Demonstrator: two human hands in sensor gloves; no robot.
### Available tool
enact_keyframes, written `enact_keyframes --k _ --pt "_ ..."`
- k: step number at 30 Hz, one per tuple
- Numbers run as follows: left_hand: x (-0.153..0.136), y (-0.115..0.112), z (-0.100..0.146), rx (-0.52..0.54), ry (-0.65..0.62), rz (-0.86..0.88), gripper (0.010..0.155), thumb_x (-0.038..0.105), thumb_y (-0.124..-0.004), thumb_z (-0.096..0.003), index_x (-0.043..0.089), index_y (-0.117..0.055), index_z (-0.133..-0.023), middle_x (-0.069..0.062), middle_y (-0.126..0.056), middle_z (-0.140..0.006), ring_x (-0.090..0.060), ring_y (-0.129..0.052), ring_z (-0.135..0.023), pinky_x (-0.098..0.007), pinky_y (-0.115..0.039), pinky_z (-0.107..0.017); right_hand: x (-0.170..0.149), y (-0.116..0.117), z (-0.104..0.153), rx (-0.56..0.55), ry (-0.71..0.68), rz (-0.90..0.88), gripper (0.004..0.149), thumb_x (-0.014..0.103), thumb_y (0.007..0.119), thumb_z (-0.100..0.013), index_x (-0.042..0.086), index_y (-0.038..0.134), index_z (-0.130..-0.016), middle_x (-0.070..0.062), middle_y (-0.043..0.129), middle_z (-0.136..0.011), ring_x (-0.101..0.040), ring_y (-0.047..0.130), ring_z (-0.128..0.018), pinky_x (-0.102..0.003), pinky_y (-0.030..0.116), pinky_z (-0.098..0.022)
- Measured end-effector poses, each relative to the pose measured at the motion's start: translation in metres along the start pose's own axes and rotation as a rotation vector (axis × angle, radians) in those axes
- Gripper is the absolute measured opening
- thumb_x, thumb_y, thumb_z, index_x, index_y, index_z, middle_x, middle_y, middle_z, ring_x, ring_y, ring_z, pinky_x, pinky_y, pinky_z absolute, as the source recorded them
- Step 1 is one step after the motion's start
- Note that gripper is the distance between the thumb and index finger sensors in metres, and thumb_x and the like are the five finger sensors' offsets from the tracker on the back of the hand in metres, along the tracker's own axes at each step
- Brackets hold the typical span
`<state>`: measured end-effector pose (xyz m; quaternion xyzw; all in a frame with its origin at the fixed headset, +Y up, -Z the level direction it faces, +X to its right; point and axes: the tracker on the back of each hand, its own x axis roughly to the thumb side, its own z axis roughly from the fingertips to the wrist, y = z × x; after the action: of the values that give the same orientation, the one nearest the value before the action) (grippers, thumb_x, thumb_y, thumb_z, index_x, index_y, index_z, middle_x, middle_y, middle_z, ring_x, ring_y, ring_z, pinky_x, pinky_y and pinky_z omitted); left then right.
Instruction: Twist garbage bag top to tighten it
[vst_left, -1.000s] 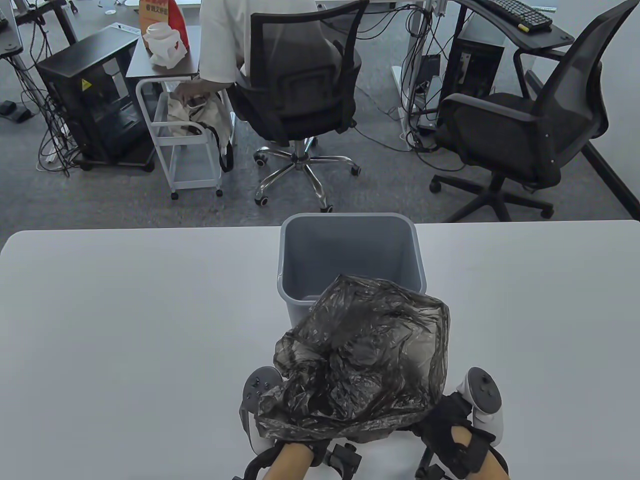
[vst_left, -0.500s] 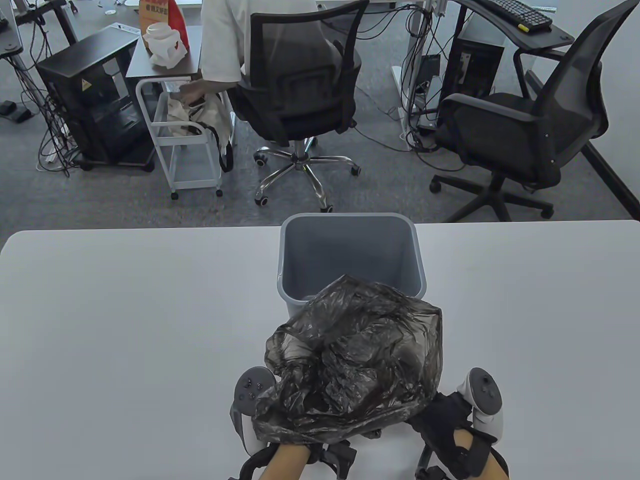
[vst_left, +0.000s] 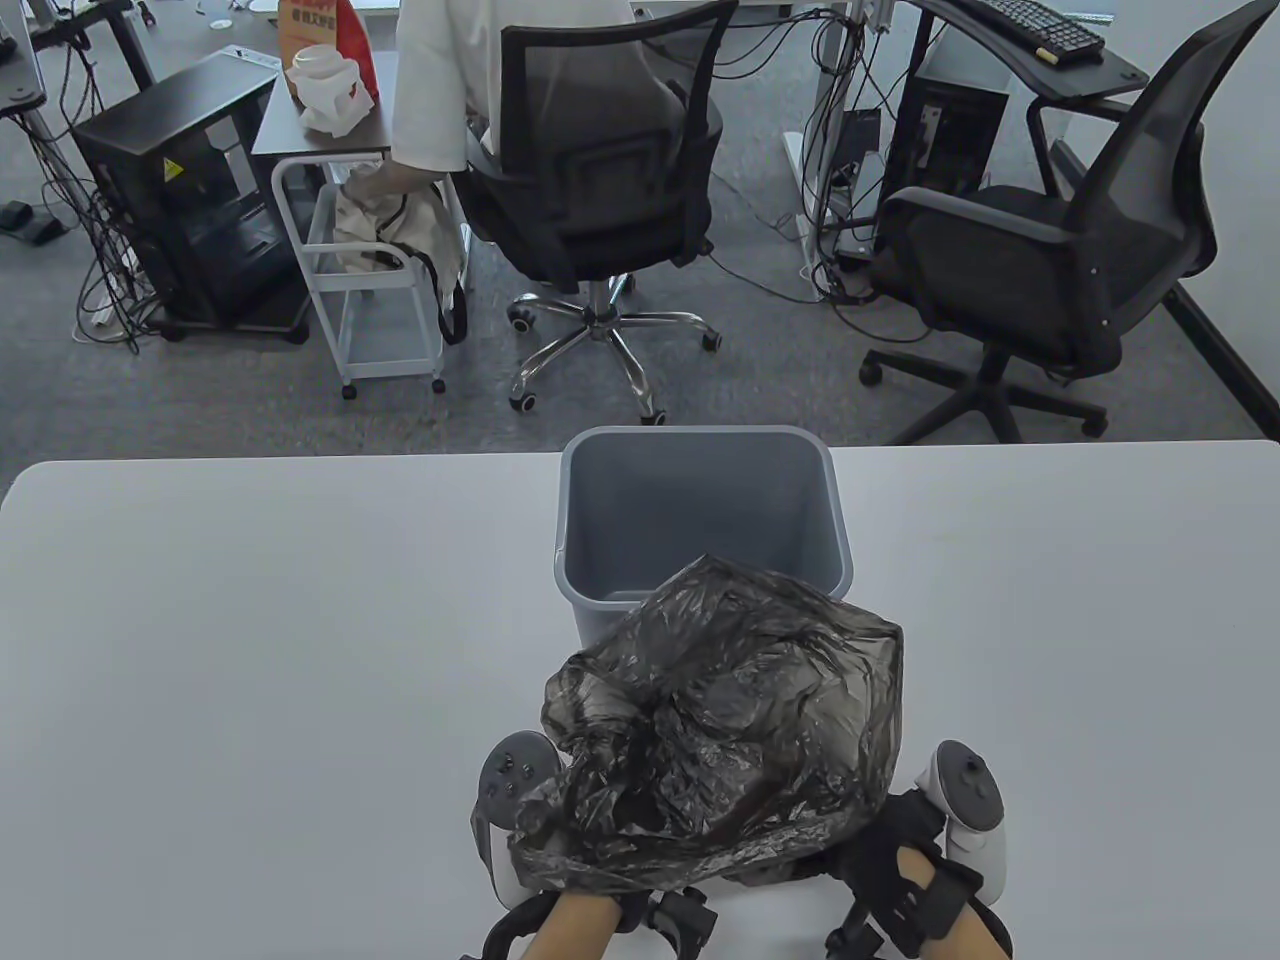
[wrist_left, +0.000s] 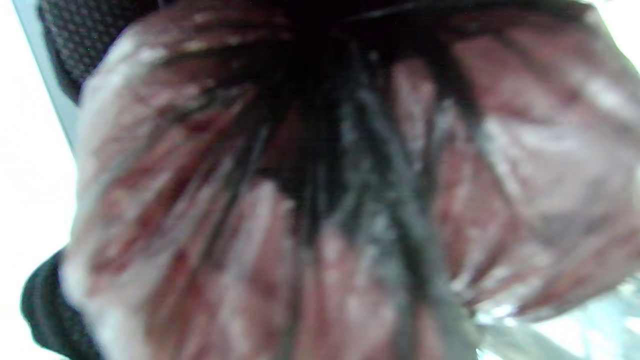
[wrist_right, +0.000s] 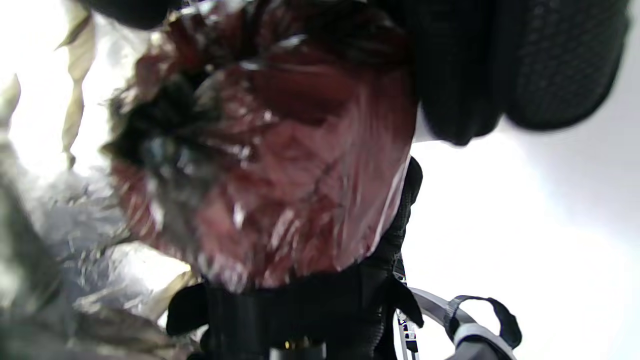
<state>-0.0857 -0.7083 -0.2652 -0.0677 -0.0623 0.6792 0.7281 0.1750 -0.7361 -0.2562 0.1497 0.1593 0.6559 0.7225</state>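
One garbage bag (vst_left: 725, 725), one bin (vst_left: 700, 520), two hands (vst_left: 905, 870).

Left hand (vst_left: 590, 900) tucked right under the near edge of the garbage bag (vst_left: 720, 730), mostly hidden by it. Right hand (vst_left: 905, 850) just beside the bag's right side, fingers (wrist_right: 500, 65) curled against the plastic.

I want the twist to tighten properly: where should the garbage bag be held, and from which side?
Hold the garbage bag at its gathered near edge, probably from both sides near the table. The film bunches there between the left hand and right hand, while the far part balloons loosely toward the bin.
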Motion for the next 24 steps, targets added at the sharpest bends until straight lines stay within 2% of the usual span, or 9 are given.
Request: enact_keyframes --k 2,4,6,9,14,16,19,21,24 --pt "-0.002 0.002 0.000 0.034 0.012 0.022 0.041 0.048 -0.071 -0.0523 0.027 -0.078 -0.087 -0.005 -0.078 -0.099 -0.033 -0.093 -0.078 -0.054 -0.087 -0.041 0.006 0.005 -0.001 0.070 -0.042 0.068 0.104 0.076 0.069 -0.044 0.010 0.013 -0.102 -0.033 0.026 -0.101 -0.067 0.051 -0.081 -0.076 0.055 -0.050" --pt "-0.005 0.001 0.000 0.028 0.023 0.050 0.041 0.048 -0.071 -0.0526 0.027 -0.077 -0.087 -0.006 -0.077 -0.099 -0.033 -0.093 -0.078 -0.054 -0.086 -0.042 0.009 0.007 -0.003 0.130 -0.071 0.147 0.107 0.074 0.071 -0.044 0.011 0.006 -0.101 -0.031 0.015 -0.101 -0.065 0.041 -0.086 -0.078 0.048 -0.053" --pt "-0.008 -0.002 -0.001 -0.018 0.018 0.078 0.041 0.049 -0.070 -0.0530 0.029 -0.076 -0.088 -0.004 -0.076 -0.100 -0.033 -0.089 -0.081 -0.054 -0.084 -0.045 0.008 0.007 -0.003 0.074 -0.077 0.160 0.104 0.069 0.073 -0.044 0.010 0.008 -0.100 -0.031 0.021 -0.100 -0.060 0.056 -0.084 -0.073 0.057 -0.053" --pt "-0.008 -0.008 -0.002 -0.117 0.008 0.139 0.042 0.052 -0.069 -0.0542 0.033 -0.073 -0.092 -0.004 -0.061 -0.109 -0.039 -0.059 -0.100 -0.067 -0.059 -0.062 0.002 -0.003 -0.002 -0.080 -0.033 0.065 0.091 0.062 0.068 -0.047 0.003 0.021 -0.099 -0.032 0.056 -0.092 -0.050 0.092 -0.058 -0.057 0.082 -0.038" --pt "-0.006 -0.007 -0.002 -0.100 -0.018 0.151 0.042 0.050 -0.070 -0.0537 0.030 -0.074 -0.091 -0.005 -0.074 -0.103 -0.037 -0.085 -0.085 -0.056 -0.084 -0.046 -0.008 -0.004 -0.002 -0.003 0.067 -0.032 0.084 0.058 0.064 -0.050 -0.001 0.028 -0.098 -0.031 0.072 -0.083 -0.041 0.103 -0.043 -0.050 0.090 -0.027" --pt "-0.006 -0.002 -0.001 -0.028 -0.021 0.108 0.042 0.050 -0.070 -0.0532 0.029 -0.075 -0.089 -0.004 -0.076 -0.100 -0.035 -0.089 -0.082 -0.054 -0.086 -0.044 -0.007 -0.002 -0.002 -0.006 0.061 -0.007 0.085 0.060 0.063 -0.050 0.000 0.028 -0.099 -0.031 0.068 -0.085 -0.044 0.100 -0.050 -0.053 0.087 -0.032" --pt "-0.010 0.002 -0.001 0.017 0.009 0.089 0.042 0.050 -0.070 -0.0530 0.028 -0.075 -0.089 -0.006 -0.077 -0.099 -0.034 -0.091 -0.079 -0.053 -0.087 -0.042 0.001 0.004 -0.002 0.005 -0.049 0.042 0.097 0.071 0.066 -0.047 0.008 0.016 -0.102 -0.033 0.036 -0.099 -0.061 0.062 -0.079 -0.071 0.062 -0.049" --pt "-0.012 0.000 -0.002 0.000 0.019 0.109 0.042 0.050 -0.070 -0.0532 0.029 -0.074 -0.089 -0.006 -0.076 -0.100 -0.033 -0.091 -0.080 -0.052 -0.087 -0.042 0.007 0.006 -0.003 0.048 -0.105 0.078 0.104 0.072 0.071 -0.045 0.011 0.010 -0.101 -0.031 0.024 -0.101 -0.063 0.049 -0.084 -0.076 0.053 -0.052" --pt "-0.013 -0.005 -0.003 -0.038 0.016 0.121 0.043 0.052 -0.069 -0.0534 0.031 -0.073 -0.091 -0.004 -0.072 -0.103 -0.034 -0.084 -0.085 -0.055 -0.082 -0.048 0.007 0.008 -0.004 0.051 -0.099 0.101 0.103 0.066 0.075 -0.044 0.010 0.009 -0.100 -0.031 0.024 -0.100 -0.057 0.064 -0.080 -0.069 0.063 -0.052"
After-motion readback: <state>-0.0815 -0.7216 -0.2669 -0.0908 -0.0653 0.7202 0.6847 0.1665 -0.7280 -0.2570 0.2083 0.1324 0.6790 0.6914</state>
